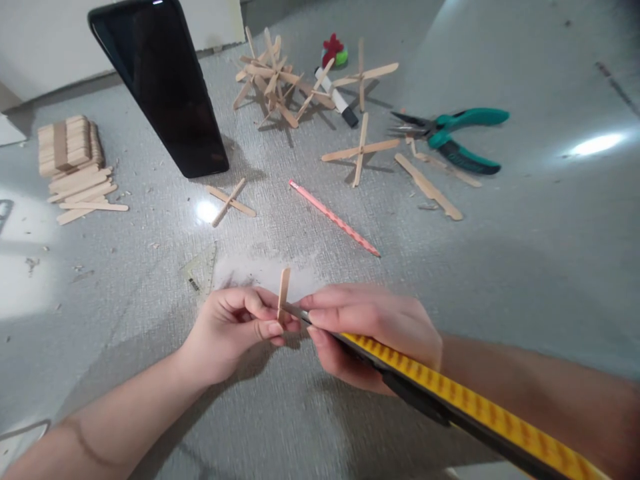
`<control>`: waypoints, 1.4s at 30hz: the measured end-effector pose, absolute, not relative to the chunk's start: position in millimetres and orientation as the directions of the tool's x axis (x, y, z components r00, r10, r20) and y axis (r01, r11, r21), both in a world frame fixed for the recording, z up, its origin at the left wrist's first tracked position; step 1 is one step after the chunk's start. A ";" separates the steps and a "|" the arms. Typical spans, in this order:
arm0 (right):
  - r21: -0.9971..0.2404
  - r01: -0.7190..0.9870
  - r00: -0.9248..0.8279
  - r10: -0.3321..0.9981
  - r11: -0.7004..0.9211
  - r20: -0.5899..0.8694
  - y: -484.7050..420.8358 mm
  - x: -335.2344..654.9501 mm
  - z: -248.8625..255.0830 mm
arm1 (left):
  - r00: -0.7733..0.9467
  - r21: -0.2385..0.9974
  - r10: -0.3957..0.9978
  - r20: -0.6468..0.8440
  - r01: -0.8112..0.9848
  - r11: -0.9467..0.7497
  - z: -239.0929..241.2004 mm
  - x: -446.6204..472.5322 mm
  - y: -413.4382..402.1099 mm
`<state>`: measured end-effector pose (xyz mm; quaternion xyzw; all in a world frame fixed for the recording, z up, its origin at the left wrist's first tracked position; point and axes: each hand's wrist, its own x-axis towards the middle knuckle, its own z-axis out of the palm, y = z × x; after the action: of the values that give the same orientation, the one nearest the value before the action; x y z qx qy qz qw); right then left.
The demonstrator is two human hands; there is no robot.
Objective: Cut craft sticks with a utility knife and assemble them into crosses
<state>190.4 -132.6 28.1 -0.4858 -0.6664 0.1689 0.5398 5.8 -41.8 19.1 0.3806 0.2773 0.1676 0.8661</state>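
Observation:
In the lower middle, my left hand [235,327] pinches a wooden craft stick [284,287] upright between thumb and fingers. My right hand [370,327] is closed around the front of a yellow and black utility knife [450,393]. The knife's metal blade [299,312] touches the stick just above my left thumb, as far as I can see. Its long handle runs down to the lower right. Beyond my hands lie a pink pencil [336,219] and two crossed sticks [231,202]. A clear set square [200,268] lies just past my left hand.
A dark phone [165,87] stands tilted at the back left, near stacked craft sticks [70,153]. Several joined stick crosses [270,77], a marker [337,99] and a red and green object [334,51] sit further back. Green-handled pliers [465,137] and cut sticks [430,187] lie right.

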 end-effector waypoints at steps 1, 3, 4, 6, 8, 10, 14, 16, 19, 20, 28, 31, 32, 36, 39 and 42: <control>-0.774 0.437 0.085 0.836 0.458 0.542 -132.9 188.5 29.2 | 0.787 0.757 0.507 -0.351 -0.080 0.648 19.4 5.9 -42.1; -0.812 0.403 0.139 0.849 0.422 0.510 -134.3 184.4 30.9 | 0.779 0.770 0.518 -0.352 -0.073 0.634 19.7 5.9 -43.1; -0.825 0.398 0.164 0.854 0.401 0.494 -135.3 182.5 31.3 | 0.774 0.777 0.526 -0.353 -0.071 0.626 19.8 6.0 -43.7; -0.837 0.401 0.204 0.854 0.372 0.478 -137.5 179.4 31.1 | 0.766 0.790 0.539 -0.349 -0.069 0.609 20.0 6.5 -44.9; -0.843 0.397 0.236 0.848 0.362 0.475 -139.4 176.9 30.1 | 0.761 0.805 0.556 -0.334 -0.077 0.589 20.1 7.7 -46.1; -0.857 0.395 0.268 0.851 0.331 0.452 -140.7 175.1 29.0 | 0.757 0.813 0.570 -0.319 -0.091 0.575 20.1 9.2 -46.8; -0.866 0.401 0.300 0.851 0.299 0.432 -141.4 173.8 27.4 | 0.750 0.813 0.583 -0.312 -0.107 0.572 18.8 10.4 -46.8; -0.855 0.409 0.290 0.844 0.318 0.452 -141.3 174.5 26.7 | 0.753 0.817 0.584 -0.304 -0.110 0.566 17.5 9.6 -46.6; -0.837 0.416 0.257 0.837 0.356 0.484 -141.0 176.5 25.3 | 0.762 0.819 0.583 -0.282 -0.125 0.559 15.3 8.3 -46.7; -0.832 0.412 0.245 0.835 0.371 0.493 -140.8 177.2 24.7 | 0.765 0.819 0.581 -0.277 -0.128 0.560 14.8 8.1 -46.7; -0.837 0.377 0.221 0.839 0.397 0.498 -141.9 179.3 22.6 | 0.771 0.825 0.566 -0.291 -0.098 0.557 16.6 8.3 -46.1; -0.844 0.377 0.246 0.837 0.381 0.488 -141.8 176.8 24.0 | 0.769 0.827 0.568 -0.293 -0.094 0.555 17.7 7.2 -46.6; -0.844 0.380 0.252 0.836 0.378 0.488 -141.6 175.8 24.6 | 0.768 0.827 0.568 -0.295 -0.092 0.554 18.1 7.0 -46.9; -0.836 0.390 0.241 0.833 0.386 0.498 -140.9 172.6 26.9 | 0.761 0.827 0.563 -0.322 -0.064 0.559 20.4 7.4 -48.0; -0.819 0.415 0.226 0.826 0.397 0.515 -140.2 172.7 28.6 | 0.750 0.828 0.568 -0.340 -0.047 0.558 21.5 8.1 -48.0; -0.804 0.428 0.182 0.832 0.413 0.524 -138.8 175.4 30.3 | 0.743 0.836 0.571 -0.349 -0.028 0.548 22.1 7.9 -47.2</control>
<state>175.4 -138.8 30.3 -0.5125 -0.6149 0.1763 0.5728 7.9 -47.2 22.1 0.4395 0.3086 0.1819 0.8237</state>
